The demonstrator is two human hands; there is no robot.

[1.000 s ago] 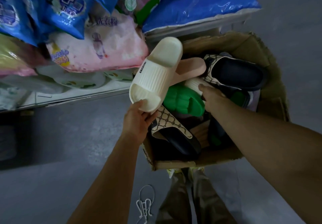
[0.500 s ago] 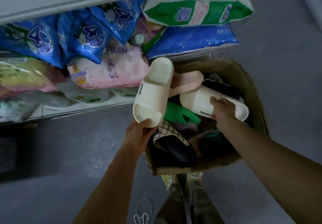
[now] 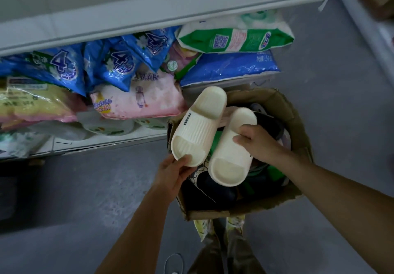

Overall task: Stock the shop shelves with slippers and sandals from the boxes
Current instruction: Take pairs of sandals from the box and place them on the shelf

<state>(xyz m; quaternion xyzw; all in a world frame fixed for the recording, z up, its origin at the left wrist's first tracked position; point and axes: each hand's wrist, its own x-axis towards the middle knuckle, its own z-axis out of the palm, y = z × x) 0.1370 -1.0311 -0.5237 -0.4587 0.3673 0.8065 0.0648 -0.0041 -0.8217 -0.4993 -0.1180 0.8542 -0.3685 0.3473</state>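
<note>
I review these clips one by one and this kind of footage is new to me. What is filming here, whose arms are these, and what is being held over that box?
There is no machine: a person wears a wide-angle camera on the head, looking down at their own bare arms. The one picture is that head view.

The left hand grips the toe end of one cream slide slipper. The right hand holds a matching cream slipper by its strap, so the two lie side by side above an open cardboard box on the grey floor. Inside the box lie more slippers, dark and green ones.

Behind it, a low white shelf carries blue, pink and green bags of what looks like washing powder.
</note>
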